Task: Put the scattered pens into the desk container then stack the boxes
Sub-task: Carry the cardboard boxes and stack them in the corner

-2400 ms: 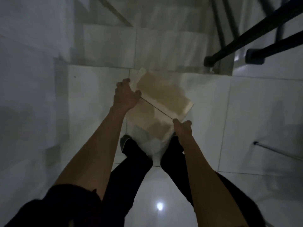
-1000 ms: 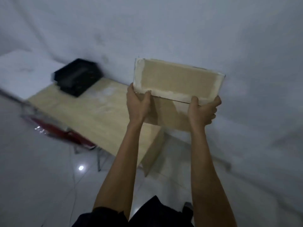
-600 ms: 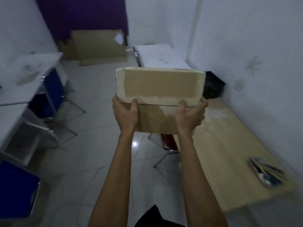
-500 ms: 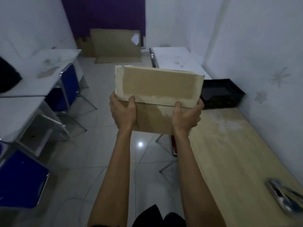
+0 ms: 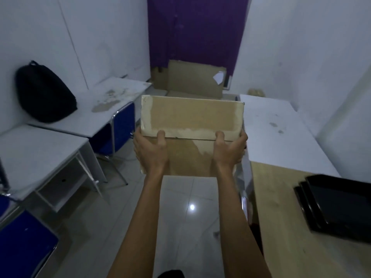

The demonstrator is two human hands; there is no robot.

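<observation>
- while both hands clamp its lower corners, left hand and right hand, the cardboard box lies long-axis sideways.
- matte brown, rectangular, pale scuffed edges.

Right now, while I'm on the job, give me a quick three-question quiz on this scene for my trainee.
1. True or false: both hands grip the cardboard box.
2. The black backpack lies on: A) the floor, B) a white desk at the left, C) a blue chair.
3. Fill in: the black trays sit on the ____ desk at the right.
Key: 1 true, left hand and right hand hold its near side; 2 B; 3 wooden.
</observation>
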